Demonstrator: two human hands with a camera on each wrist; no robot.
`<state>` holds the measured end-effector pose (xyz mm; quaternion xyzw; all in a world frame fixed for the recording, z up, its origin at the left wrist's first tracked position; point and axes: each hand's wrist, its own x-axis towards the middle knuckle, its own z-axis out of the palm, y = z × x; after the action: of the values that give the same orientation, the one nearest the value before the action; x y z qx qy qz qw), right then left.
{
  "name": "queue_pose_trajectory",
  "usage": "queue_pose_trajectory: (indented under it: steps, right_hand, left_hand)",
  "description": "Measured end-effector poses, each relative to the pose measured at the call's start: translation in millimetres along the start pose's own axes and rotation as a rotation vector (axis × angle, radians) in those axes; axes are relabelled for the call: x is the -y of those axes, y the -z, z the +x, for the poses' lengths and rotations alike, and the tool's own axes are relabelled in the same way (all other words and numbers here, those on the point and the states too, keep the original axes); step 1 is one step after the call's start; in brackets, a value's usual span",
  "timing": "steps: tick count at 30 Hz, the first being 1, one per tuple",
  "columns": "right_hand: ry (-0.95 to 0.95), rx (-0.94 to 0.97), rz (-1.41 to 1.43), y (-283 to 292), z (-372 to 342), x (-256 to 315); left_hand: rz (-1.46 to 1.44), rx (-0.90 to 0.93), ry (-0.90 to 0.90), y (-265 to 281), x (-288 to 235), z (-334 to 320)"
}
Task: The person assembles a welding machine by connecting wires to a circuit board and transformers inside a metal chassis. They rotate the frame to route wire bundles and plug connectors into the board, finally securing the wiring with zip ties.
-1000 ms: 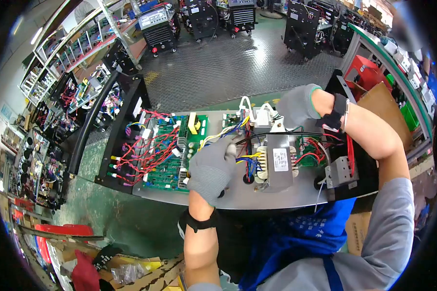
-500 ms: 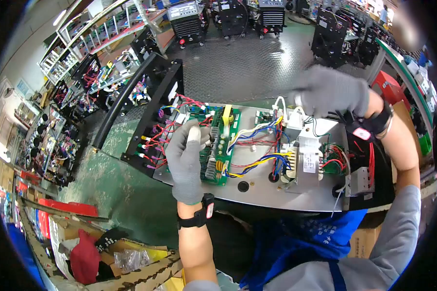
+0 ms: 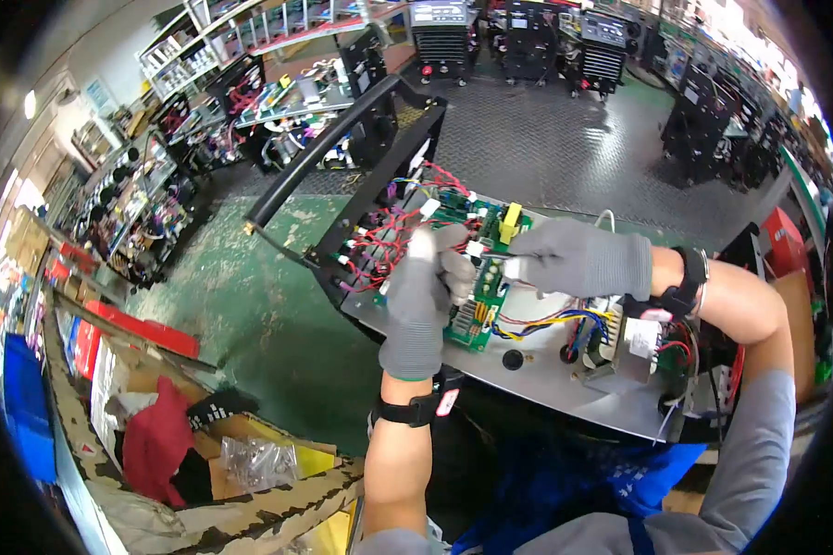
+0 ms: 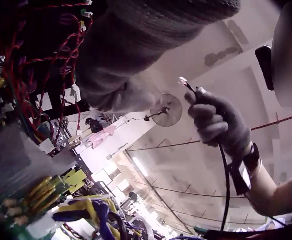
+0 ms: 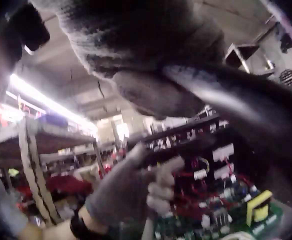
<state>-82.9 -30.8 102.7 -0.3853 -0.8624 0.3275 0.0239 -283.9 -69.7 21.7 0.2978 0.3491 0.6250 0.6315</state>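
Note:
A grey-gloved right hand [image 3: 578, 259] grips a black cable [image 4: 226, 185], reaching over the green circuit board [image 3: 467, 338] from the right. The cable's end, with a small white connector [image 4: 182, 81], sticks out past the thumb and forefinger in the left wrist view. Beside the board's near left part is the gloved left hand [image 3: 421, 305], thumb raised and fingers loosely curled, with nothing seen between them. Red wires [image 3: 375, 236] with white plugs run between the board and the black end panel [image 3: 379, 185]. Part of the board is hidden under both hands.
The metal base plate [image 3: 546, 384] also carries a transformer [image 3: 634, 347] and yellow and blue wires [image 3: 551, 324]. A long black handle [image 3: 329, 143] rises at the left. An open carton [image 3: 241, 504] stands at the lower left; black machines [image 3: 528, 42] stand across the floor.
My right hand has swung from the plate's right end leftward to the board, bringing the cable. My left hand has shifted from mid-plate to the board's left side. The head view has turned left.

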Motion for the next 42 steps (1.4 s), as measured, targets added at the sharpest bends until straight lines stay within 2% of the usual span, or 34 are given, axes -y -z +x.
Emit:
queue_pose_trajectory:
  steps: [1, 3, 7, 10, 13, 15, 16, 17, 18, 20, 21, 22, 24, 25, 26, 28, 30, 32, 33, 36, 37, 39, 42]
  right_hand:
    - [-0.099, 0.042, 0.095, -4.6, 2.5, -5.0]
    - [-0.059, 0.05, 0.061, -7.6, 2.7, -9.7]
    - [-0.123, 0.048, 0.184, -6.6, -2.3, -7.8]
    - [0.027, 0.074, 0.201, -11.1, 7.6, -21.7]
    - [-0.04, 0.011, 0.251, -14.6, 13.0, -9.0]
    - [0.239, -0.241, -0.035, -19.9, 18.9, -14.5]
    - [0.377, -0.365, -0.181, -20.9, 21.4, -14.7]
    - [0.253, -0.283, -0.207, -18.6, 19.4, -14.2]
    - [0.281, -0.159, -0.294, -16.7, 23.3, -18.4]
    - [0.329, 0.085, -0.46, -16.5, 35.2, -35.0]
    - [0.324, 0.112, -0.496, -22.6, 42.0, -42.9]
    - [0.425, 0.141, -0.585, -29.5, 50.9, -52.7]
    - [0.628, 0.202, -0.76, -38.6, 65.6, -59.8]
    - [0.669, 0.279, -0.867, -39.4, 69.4, -56.1]
    - [0.672, 0.26, -0.875, -41.6, 71.3, -56.8]
    - [0.689, 0.227, -0.896, -47.3, 75.3, -62.4]
    - [0.66, 0.242, -0.846, -48.7, 76.8, -61.6]
    - [0.615, 0.277, -0.839, -46.8, 75.7, -55.0]
    - [0.597, 0.322, -0.844, -43.7, 74.4, -49.7]
    - [0.523, 0.299, -0.748, -39.5, 72.8, -37.7]
    - [0.506, 0.363, -0.761, -35.9, 73.0, -34.9]
    - [0.547, 0.351, -0.739, -35.7, 74.4, -34.2]
    - [0.562, 0.38, -0.736, -37.0, 78.2, -33.1]
  left_hand:
    - [0.058, 0.025, -0.062, 1.1, 0.9, -2.0]
    - [0.107, 0.032, -0.13, -4.1, 0.6, -9.4]
    - [0.434, -0.009, -0.05, -8.1, -1.2, -7.8]
    - [0.518, 0.067, -0.058, -4.0, 7.7, -2.4]
    - [0.544, 0.029, -0.111, -4.0, 12.2, -1.4]
    - [0.555, -0.028, -0.106, -6.0, 10.5, -1.6]
    - [0.647, -0.055, -0.224, -3.6, 14.0, -0.8]
    - [0.738, -0.081, -0.346, 1.0, 18.9, 0.8]
    - [0.826, -0.106, -0.469, 3.1, 21.9, 1.8]
    - [0.909, -0.35, -0.902, -16.2, 7.3, -3.4]
    - [0.819, -0.516, -0.938, -18.0, 2.9, -4.9]
    - [0.758, -0.669, -1.034, -18.4, -1.4, -5.7]
    - [0.741, -0.896, -1.11, -22.8, -14.1, -15.7]
    - [0.76, -1.025, -1.091, -30.5, -20.2, -19.3]
    - [0.777, -1.156, -1.068, -35.4, -24.5, -21.4]
    - [0.967, -1.132, -1.075, -11.6, -30.8, -22.6]
    - [0.847, -1.044, -0.964, -4.2, -36.5, -21.9]
    - [0.436, -0.874, -0.727, -10.6, -42.5, -18.4]
    - [0.416, -0.762, -0.674, -2.9, -45.8, -17.4]
    - [0.441, -0.792, -0.719, -23.7, -41.8, -21.7]
    - [0.492, -0.8, -0.732, -20.1, -41.0, -20.9]
    - [0.594, -0.815, -0.758, -8.5, -39.8, -18.4]
    - [0.582, -0.81, -0.76, -12.1, -39.1, -17.7]
